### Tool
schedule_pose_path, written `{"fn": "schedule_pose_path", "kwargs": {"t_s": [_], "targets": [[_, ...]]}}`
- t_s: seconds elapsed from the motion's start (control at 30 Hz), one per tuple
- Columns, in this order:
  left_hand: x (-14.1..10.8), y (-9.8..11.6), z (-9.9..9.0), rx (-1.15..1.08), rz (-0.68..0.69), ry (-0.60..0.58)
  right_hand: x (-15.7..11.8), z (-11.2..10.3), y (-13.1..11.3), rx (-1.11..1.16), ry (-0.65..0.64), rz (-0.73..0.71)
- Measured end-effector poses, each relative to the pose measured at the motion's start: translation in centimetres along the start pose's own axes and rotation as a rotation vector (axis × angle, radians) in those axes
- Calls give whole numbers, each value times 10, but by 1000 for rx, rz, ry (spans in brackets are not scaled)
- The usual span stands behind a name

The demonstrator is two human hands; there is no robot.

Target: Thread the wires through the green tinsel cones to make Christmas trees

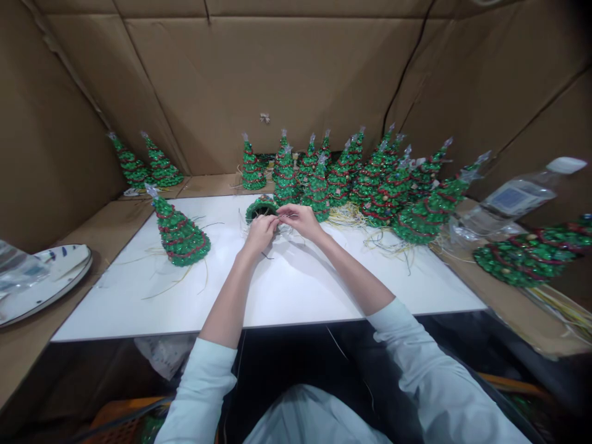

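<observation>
A small green Christmas tree [260, 202] lies tipped on the white board with its dark hollow base turned toward me. Thin wires [264, 211] stick out of that base. Just at its right edge my left hand [261, 233] is closed in a pinch on these wires. My right hand [300, 219] comes in from the other side, thumb and fingertips pinched on the wires too, almost touching the left. The wire ends between the fingertips are too fine to trace. To the left, another decorated tree [179, 231] with red garland and a clear star stands on the board, its wires spread around it.
Several finished-looking trees [340, 179] crowd the board's back and right, with loose yellow and white wires [346, 216] at their feet. A plastic bottle [518, 194] leans at right. A white tray [69, 277] sits at left. Cardboard walls [296, 80] enclose the white board [351, 283].
</observation>
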State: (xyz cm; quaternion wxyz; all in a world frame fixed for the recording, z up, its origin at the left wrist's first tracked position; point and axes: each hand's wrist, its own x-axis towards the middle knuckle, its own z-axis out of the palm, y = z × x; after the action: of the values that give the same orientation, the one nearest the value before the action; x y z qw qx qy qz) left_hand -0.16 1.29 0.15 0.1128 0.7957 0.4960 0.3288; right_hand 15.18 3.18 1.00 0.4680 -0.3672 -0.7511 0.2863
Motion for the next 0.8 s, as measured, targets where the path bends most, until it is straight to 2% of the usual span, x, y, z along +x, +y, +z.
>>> {"fn": "schedule_pose_path", "kwargs": {"t_s": [0.37, 0.53, 0.67, 0.8], "targets": [[1, -3, 1, -1, 3, -19, 1, -1, 0, -126, 19, -15], [1, -5, 2, -19, 31, -4, 2, -3, 0, -104, 25, 7], [1, -2, 2, -88, -40, 47, 2, -1, -2, 10, 66, 33], [1, 0, 4, -285, -169, 139, 2, 4, -1, 191, 173, 87]]}}
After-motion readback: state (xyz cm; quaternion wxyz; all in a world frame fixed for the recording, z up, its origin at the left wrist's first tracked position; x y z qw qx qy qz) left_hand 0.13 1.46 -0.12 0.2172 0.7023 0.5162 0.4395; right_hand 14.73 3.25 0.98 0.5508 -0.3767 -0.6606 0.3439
